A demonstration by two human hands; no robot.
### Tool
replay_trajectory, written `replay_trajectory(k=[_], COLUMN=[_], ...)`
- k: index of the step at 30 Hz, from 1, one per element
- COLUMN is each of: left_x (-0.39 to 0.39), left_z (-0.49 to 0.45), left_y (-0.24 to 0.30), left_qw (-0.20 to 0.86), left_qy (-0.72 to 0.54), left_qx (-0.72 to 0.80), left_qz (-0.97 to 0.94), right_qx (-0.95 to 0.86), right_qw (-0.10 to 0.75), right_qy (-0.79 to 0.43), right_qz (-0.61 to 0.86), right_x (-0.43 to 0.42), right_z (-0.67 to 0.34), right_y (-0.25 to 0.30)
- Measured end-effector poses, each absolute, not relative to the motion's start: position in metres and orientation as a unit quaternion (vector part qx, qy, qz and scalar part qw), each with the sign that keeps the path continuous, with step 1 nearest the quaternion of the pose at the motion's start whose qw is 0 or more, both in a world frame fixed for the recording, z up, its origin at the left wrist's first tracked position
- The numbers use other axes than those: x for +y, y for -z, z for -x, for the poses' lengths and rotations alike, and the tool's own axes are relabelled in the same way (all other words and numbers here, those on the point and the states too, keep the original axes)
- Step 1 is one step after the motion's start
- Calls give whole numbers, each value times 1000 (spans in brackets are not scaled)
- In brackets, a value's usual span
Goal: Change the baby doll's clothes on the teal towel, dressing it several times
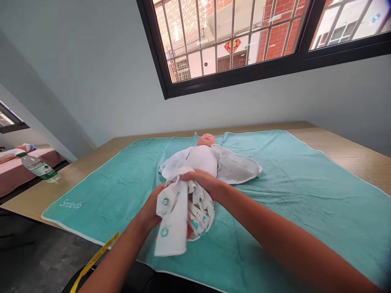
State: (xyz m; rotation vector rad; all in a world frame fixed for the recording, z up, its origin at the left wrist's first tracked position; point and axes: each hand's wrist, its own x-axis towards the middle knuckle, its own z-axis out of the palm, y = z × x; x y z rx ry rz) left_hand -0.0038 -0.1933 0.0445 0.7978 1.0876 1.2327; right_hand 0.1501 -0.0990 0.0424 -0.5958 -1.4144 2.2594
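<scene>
A baby doll (206, 139) lies on its back on a teal towel (290, 191), head towards the wall. It wears a white garment (201, 159) whose right flap (238, 167) lies spread open on the towel. My left hand (152, 209) grips the lower part of the white patterned cloth (174, 215) around the doll's legs. My right hand (201, 180) is closed over the top of that same bunched cloth at the doll's waist. The doll's legs are hidden inside the cloth.
The towel covers a wooden table (345, 146) set against a grey wall under a barred window (232, 36). A plastic water bottle (39, 167) lies at the table's left end. A yellow tape (94, 258) hangs near the front edge.
</scene>
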Motion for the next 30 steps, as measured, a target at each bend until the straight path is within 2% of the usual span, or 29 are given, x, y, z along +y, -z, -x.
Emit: replay_trajectory(k=[3, 5, 8, 13, 15, 18, 20, 23, 25, 28, 30], left_x=[-201, -199, -192, -189, -195, -204, -206, -201, -196, -191, -191], left_z=[12, 14, 10, 1, 4, 10, 10, 6, 3, 2, 0], left_y=[-37, -33, -30, -27, -27, -32, -36, -35, -28, -18, -16], left_qw=[622, 608, 581, 598, 606, 639, 641, 609, 598, 610, 622], left_qy=[-497, -538, -617, -592, -569, -483, -472, -580, -622, -622, -615], left_qx=[475, 461, 437, 440, 439, 443, 443, 428, 427, 438, 428], left_qz=[-375, -357, -301, -313, -341, -402, -412, -331, -269, -223, -227], right_qx=[-454, -486, -603, -744, -719, -629, -599, -611, -643, -675, -649], right_qw=[205, 187, 139, 23, 61, 176, 206, 191, 147, 88, 108], right_qy=[-842, -832, -767, -655, -676, -735, -751, -745, -728, -712, -734], right_qz=[206, 191, 171, 128, 151, 184, 186, 190, 188, 173, 170], right_x=[-97, -99, -104, -107, -105, -102, -100, -101, -103, -106, -106], right_z=[-150, -149, -151, -156, -155, -150, -147, -147, -150, -153, -153], right_y=[-41, -41, -45, -51, -49, -43, -41, -42, -46, -50, -49])
